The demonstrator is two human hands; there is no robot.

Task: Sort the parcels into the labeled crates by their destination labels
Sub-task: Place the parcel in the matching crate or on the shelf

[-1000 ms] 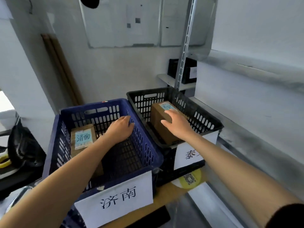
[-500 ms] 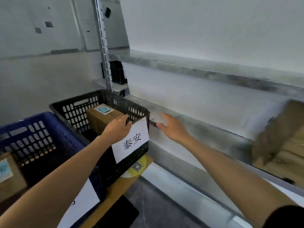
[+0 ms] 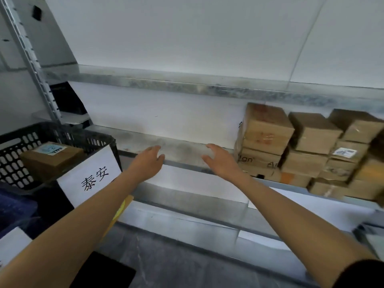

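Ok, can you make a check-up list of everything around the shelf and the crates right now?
Surface: metal shelf, bare in the middle.
Job's things: black crate signed 泰安 holds one cardboard parcel; stacked parcels sit on the shelf's right; blue crate corner lower left.
Clutter: dark object behind the slotted upright.
Grips: left grip and right grip open, empty, above the shelf edge.
Cables: nothing seen.
Surroundings: white wall, upper shelf above.

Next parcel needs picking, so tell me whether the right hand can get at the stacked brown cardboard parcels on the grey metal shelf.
Probably yes. The right hand is open and empty beside the stacked brown cardboard parcels, with only bare grey metal shelf between them; nothing blocks the way.
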